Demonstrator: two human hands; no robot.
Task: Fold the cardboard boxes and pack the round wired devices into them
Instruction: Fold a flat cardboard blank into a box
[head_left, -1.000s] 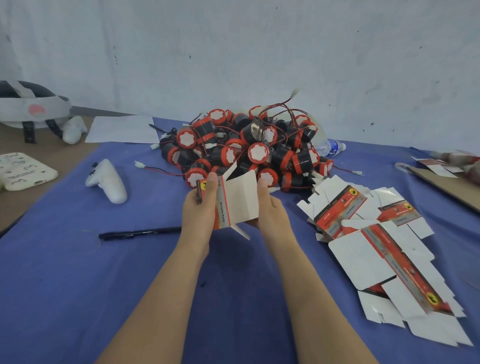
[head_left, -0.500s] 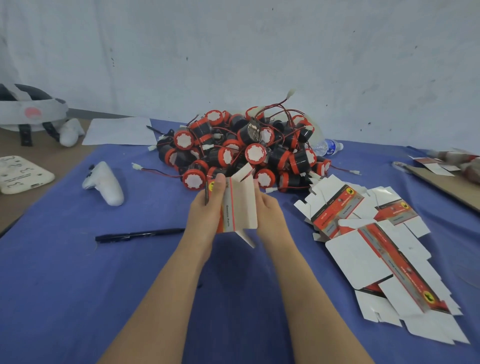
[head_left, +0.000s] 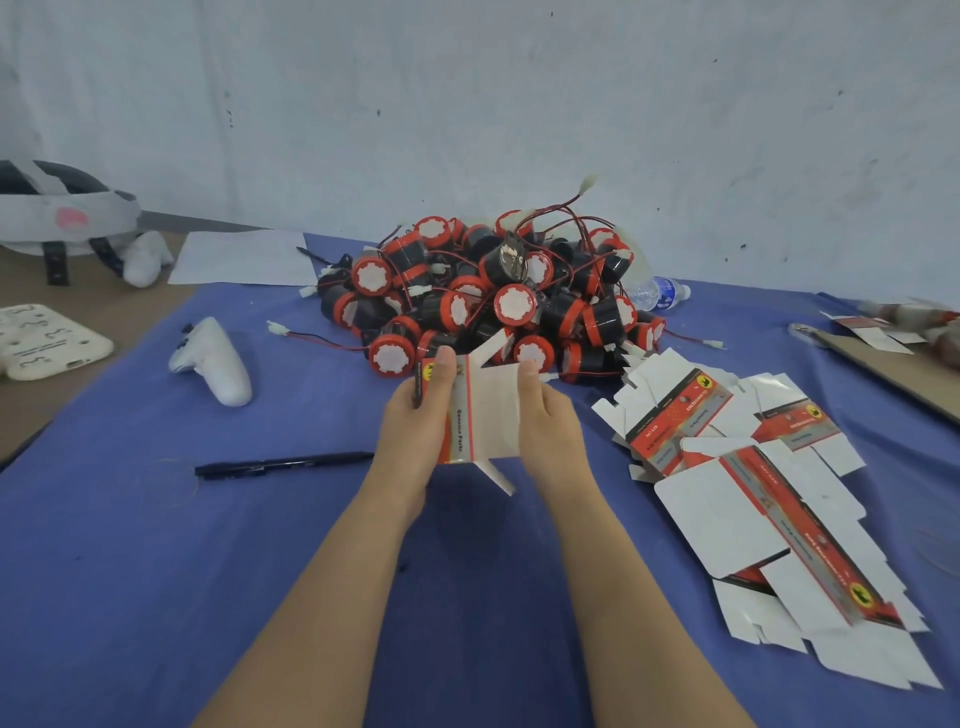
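Both hands hold one partly folded cardboard box (head_left: 480, 410) upright above the blue cloth, its white inside facing me and a red strip on its left. My left hand (head_left: 415, 431) grips its left side with the thumb on top. My right hand (head_left: 550, 426) grips its right side. Loose flaps stick out at the top and bottom of the box. Just behind it lies a pile of round black-and-red wired devices (head_left: 498, 301). Several flat unfolded boxes (head_left: 753, 483) lie to the right of my right hand.
A black pen (head_left: 283, 464) lies left of my left wrist. A white controller (head_left: 215, 361) rests further left. A water bottle (head_left: 657, 292) lies behind the pile. A headset (head_left: 62, 218), a white tray (head_left: 47, 340) and paper (head_left: 241, 258) sit at the far left.
The two hands have pressed the box narrower and squarer, and the view has shifted slightly. The pile and flat boxes have not moved.
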